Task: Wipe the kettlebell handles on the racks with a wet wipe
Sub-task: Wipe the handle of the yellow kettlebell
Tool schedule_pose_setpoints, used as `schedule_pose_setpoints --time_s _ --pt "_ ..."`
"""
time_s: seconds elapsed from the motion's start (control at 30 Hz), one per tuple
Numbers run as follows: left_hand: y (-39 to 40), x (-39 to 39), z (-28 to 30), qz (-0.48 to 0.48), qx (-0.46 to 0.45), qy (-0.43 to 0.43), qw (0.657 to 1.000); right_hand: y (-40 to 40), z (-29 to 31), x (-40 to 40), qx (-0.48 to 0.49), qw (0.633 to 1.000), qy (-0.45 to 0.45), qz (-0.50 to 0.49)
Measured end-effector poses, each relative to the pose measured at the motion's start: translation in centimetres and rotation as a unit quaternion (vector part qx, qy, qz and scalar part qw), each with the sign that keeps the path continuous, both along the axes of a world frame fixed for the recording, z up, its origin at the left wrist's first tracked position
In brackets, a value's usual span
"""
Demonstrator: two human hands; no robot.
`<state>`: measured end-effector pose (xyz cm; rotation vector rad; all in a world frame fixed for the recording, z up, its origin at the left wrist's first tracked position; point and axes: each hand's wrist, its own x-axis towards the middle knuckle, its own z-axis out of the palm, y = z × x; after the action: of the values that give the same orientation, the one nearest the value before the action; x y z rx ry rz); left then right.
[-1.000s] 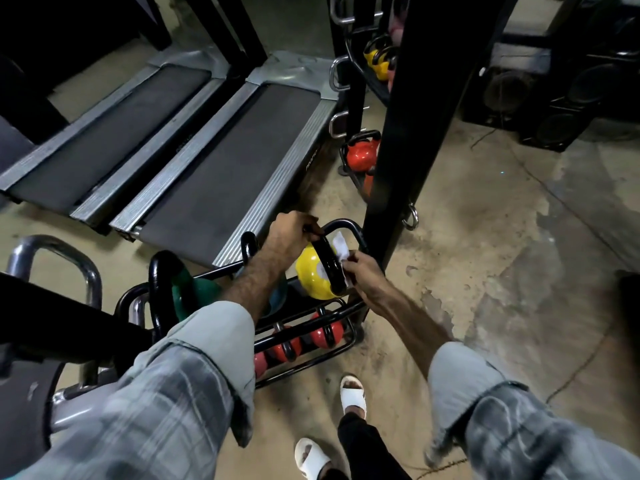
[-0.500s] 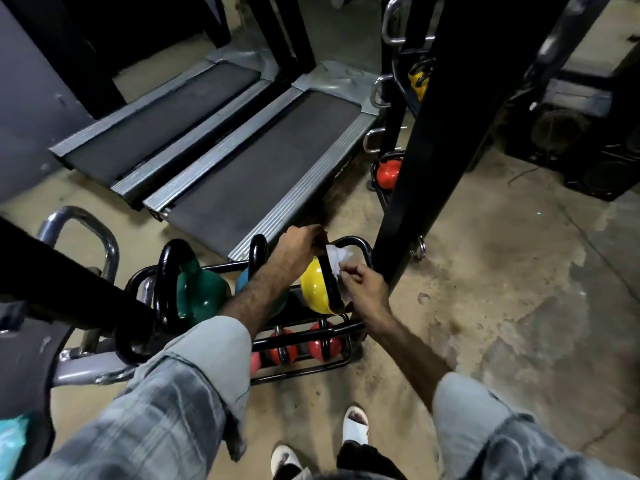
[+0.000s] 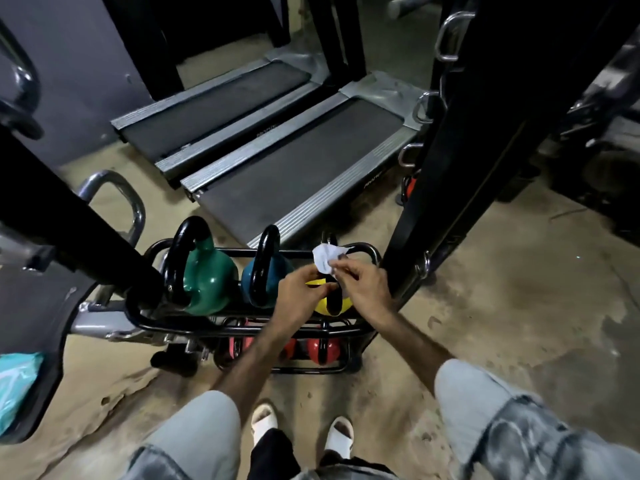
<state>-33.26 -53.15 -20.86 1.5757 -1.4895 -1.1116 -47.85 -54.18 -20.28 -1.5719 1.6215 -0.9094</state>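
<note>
Over the low rack point(image 3: 372, 252), both hands had left the yellow kettlebell point(image 3: 323, 306)'s handle, right hand point(image 3: 363, 289) pinching the wipe point(image 3: 325, 258), left hand point(image 3: 301, 292) loosely curled, empty.

White crumpled wet wipe point(image 3: 325, 258) raised above top shelf of black tubular metal rack point(image 3: 372, 252), pinched at lower edge. Below it yellow kettlebell point(image 3: 323, 306) with black handle, right end of shelf. Beside: blue kettlebell point(image 3: 273, 275), then green kettlebell point(image 3: 207, 278), handles upright. Red kettlebells point(image 3: 320, 349) on lower shelf.
</note>
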Motion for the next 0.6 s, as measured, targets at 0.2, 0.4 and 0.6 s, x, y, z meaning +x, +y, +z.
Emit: schedule_pose_setpoints --time_s 0.2,0.4,0.6 --pt "0.0 -0.4 0.1 0.045 0.033 0.045 0.997 -4.0 2.0 1.2 0.018 0.999 0.004 -0.034" --pt "-0.3 -0.3 0.2 0.042 0.033 0.026 0.998 -1.1 1.2 0.5 -0.019 0.999 0.047 0.012" --pt "0.5 -0.8 0.2 0.023 -0.085 -0.063 0.994 -6.0 1.7 0.8 -0.033 0.97 0.219 0.098"
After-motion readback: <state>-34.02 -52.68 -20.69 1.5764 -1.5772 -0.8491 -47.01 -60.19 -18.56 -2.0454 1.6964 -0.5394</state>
